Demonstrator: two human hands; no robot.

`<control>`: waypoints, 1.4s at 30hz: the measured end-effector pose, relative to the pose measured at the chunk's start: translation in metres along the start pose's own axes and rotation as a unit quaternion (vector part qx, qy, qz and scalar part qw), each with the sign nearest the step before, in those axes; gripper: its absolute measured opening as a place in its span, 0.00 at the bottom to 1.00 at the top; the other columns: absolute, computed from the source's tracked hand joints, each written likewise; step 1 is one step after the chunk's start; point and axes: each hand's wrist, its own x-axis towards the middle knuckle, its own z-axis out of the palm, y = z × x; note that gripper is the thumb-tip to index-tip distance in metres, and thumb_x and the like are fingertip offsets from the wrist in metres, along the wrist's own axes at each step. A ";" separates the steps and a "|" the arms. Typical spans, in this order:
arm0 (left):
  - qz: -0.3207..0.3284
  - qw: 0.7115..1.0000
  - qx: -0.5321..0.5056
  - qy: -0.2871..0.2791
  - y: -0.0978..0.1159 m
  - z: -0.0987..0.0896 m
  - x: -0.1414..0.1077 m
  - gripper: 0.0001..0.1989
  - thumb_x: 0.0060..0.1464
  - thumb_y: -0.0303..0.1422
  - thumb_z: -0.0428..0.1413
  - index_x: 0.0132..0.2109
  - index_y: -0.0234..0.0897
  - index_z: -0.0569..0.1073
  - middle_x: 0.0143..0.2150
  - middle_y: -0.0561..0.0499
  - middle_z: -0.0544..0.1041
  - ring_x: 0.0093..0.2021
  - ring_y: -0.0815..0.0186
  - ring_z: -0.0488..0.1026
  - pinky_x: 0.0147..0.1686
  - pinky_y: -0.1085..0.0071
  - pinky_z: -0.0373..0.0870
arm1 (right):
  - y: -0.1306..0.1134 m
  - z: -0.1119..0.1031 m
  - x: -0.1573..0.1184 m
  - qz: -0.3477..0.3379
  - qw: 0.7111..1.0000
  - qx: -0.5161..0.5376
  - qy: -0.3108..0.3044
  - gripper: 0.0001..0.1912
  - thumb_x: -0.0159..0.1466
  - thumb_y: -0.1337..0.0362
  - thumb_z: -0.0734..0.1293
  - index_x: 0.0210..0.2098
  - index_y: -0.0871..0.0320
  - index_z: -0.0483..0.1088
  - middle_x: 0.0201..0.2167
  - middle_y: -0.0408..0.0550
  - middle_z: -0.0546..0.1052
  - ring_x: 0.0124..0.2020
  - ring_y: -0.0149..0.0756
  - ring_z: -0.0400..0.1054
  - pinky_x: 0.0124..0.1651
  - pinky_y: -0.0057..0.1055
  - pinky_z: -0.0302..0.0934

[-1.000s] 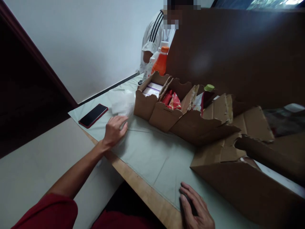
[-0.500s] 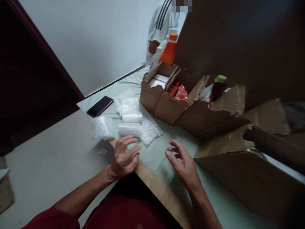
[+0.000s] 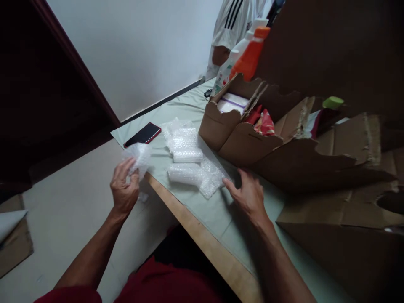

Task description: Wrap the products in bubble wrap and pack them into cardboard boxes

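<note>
My left hand point(image 3: 124, 185) pinches a crumpled piece of bubble wrap point(image 3: 141, 156) at the table's left edge, beside the phone. Over on the right, my right hand point(image 3: 248, 193) has its thumb and fingers apart, the thumb tip close to the corner of a flat bubble wrap sheet point(image 3: 213, 179); whether it touches, I cannot tell. Between the hands lie a rolled bubble wrap bundle point(image 3: 184, 173) and a folded bubble wrap piece point(image 3: 187, 155) behind it.
A black phone with a red edge point(image 3: 143, 134) lies at the table's far left. Cardboard bins point(image 3: 240, 145) holding packets line the right side. An orange bottle point(image 3: 249, 54) stands behind them. A person in a white striped sleeve point(image 3: 232, 21) is at the back.
My left hand has moved left and closed on the bubble wrap at the table edge. My right hand has come closer to the flat sheet. The view has shifted slightly.
</note>
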 end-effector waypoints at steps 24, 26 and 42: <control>-0.010 1.000 -0.006 -0.001 -0.007 0.104 0.103 0.22 0.59 0.37 0.59 0.58 0.35 0.70 0.52 0.46 0.80 0.54 0.55 0.78 0.56 0.55 0.75 | 0.032 -0.048 -0.041 0.097 0.931 0.298 0.185 0.22 0.61 0.51 0.72 0.50 0.56 0.75 0.42 0.50 0.80 0.41 0.40 0.74 0.44 0.37 0.69; 0.026 1.000 0.013 0.010 -0.007 0.120 0.116 0.22 0.62 0.37 0.56 0.60 0.35 0.68 0.55 0.48 0.78 0.58 0.57 0.75 0.59 0.53 0.71 | 0.046 -0.042 -0.052 0.116 0.930 0.311 0.155 0.26 0.61 0.50 0.72 0.54 0.56 0.73 0.43 0.52 0.80 0.41 0.40 0.75 0.43 0.38 0.69; 0.133 0.990 0.050 0.002 0.001 0.154 0.165 0.26 0.64 0.37 0.48 0.65 0.31 0.66 0.65 0.46 0.68 0.68 0.52 0.61 0.68 0.41 0.52 | 0.063 -0.016 -0.076 0.048 0.983 0.138 0.116 0.19 0.66 0.54 0.64 0.49 0.56 0.78 0.45 0.54 0.83 0.46 0.47 0.77 0.53 0.46 0.70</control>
